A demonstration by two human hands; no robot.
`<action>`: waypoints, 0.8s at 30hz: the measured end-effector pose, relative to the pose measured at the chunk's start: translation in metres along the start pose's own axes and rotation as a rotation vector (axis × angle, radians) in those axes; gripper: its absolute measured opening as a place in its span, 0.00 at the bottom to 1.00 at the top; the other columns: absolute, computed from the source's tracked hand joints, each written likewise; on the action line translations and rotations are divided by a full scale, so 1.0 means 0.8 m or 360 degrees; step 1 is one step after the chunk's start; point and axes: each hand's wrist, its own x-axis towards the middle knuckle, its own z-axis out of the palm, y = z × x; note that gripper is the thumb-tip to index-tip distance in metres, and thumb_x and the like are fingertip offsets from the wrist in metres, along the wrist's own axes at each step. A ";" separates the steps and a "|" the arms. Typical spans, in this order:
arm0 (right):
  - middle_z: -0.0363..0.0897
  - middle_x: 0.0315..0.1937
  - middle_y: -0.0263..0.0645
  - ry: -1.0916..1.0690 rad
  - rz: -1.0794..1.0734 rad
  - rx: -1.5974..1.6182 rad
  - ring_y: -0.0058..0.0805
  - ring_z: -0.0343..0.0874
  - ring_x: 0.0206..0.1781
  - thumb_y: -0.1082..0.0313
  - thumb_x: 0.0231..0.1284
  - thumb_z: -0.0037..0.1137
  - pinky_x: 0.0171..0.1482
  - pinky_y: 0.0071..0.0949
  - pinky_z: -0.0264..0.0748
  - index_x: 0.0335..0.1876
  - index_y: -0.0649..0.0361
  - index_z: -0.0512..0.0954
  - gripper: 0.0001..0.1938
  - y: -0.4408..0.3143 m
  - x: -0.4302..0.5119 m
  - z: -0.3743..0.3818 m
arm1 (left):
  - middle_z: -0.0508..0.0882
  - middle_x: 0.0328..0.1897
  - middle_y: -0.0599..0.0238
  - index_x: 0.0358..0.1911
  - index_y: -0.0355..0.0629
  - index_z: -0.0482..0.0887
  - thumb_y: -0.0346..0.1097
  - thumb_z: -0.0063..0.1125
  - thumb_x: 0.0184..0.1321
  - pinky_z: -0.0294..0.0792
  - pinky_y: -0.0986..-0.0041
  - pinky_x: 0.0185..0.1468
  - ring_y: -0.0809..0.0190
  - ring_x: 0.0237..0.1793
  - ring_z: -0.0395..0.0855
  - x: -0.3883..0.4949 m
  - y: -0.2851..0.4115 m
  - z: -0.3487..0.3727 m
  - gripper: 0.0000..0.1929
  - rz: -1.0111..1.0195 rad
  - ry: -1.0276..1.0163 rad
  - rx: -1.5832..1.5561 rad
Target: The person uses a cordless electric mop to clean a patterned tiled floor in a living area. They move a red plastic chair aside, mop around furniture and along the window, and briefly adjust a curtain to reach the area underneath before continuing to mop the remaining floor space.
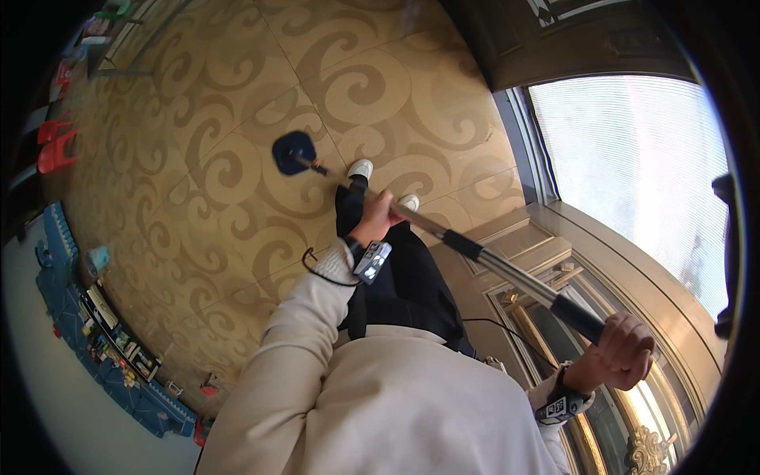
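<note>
A long metal pole (510, 270) with black grip sleeves runs slantwise across my body, from lower right to upper left. My left hand (377, 217) is wrapped around its lower shaft, above my legs. My right hand (626, 350) grips the upper end, just past a black foam-like sleeve. At the far end sits a dark blue head (293, 152), roughly square with rounded corners, over the patterned floor; it resembles a flat mop head, and I cannot tell whether it touches the floor. Each wrist wears a strapped device with a printed code.
Patterned tan tiles (237, 237) spread out to the left. At right stand an ornate bronze-coloured door (540, 234) and a bright ribbed glass panel (629, 178). Along the left edge are red chairs (58, 151), a blue sofa (59, 291) and a dark low table (113, 332) bearing many small items.
</note>
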 end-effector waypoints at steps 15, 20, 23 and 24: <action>0.53 0.06 0.25 -0.0279 -0.0610 -0.0357 0.15 0.52 0.07 0.64 0.52 0.38 0.13 0.16 0.55 0.09 0.51 0.54 0.18 -0.183 -0.006 0.011 | 0.70 0.21 0.61 0.26 0.37 0.63 0.29 0.42 0.49 0.73 0.71 0.17 0.59 0.19 0.77 -0.051 -0.185 0.298 0.05 -0.0586 -0.0444 0.0019; 0.54 0.04 0.25 -0.0186 -0.0599 -0.0450 0.17 0.52 0.06 0.65 0.52 0.37 0.12 0.18 0.56 0.08 0.53 0.54 0.18 -0.153 -0.020 0.033 | 0.74 0.22 0.55 0.26 0.35 0.65 0.29 0.45 0.47 0.75 0.65 0.22 0.56 0.23 0.79 0.001 -0.162 0.310 0.06 -0.0387 -0.0770 -0.0031; 0.48 0.03 0.22 -0.0052 -0.0455 -0.0268 0.14 0.52 0.07 0.72 0.46 0.44 0.14 0.16 0.53 0.09 0.47 0.53 0.17 -0.157 -0.046 0.047 | 0.75 0.22 0.57 0.26 0.36 0.66 0.31 0.43 0.50 0.76 0.67 0.24 0.57 0.23 0.79 -0.013 -0.157 0.260 0.05 -0.0415 -0.0758 0.0126; 0.48 0.03 0.22 0.0126 -0.0531 -0.0363 0.13 0.52 0.07 0.72 0.46 0.43 0.15 0.15 0.52 0.09 0.47 0.53 0.17 -0.159 -0.052 0.047 | 0.74 0.21 0.58 0.25 0.36 0.66 0.31 0.43 0.50 0.76 0.67 0.24 0.58 0.23 0.79 -0.022 -0.153 0.247 0.05 -0.0485 -0.0730 0.0118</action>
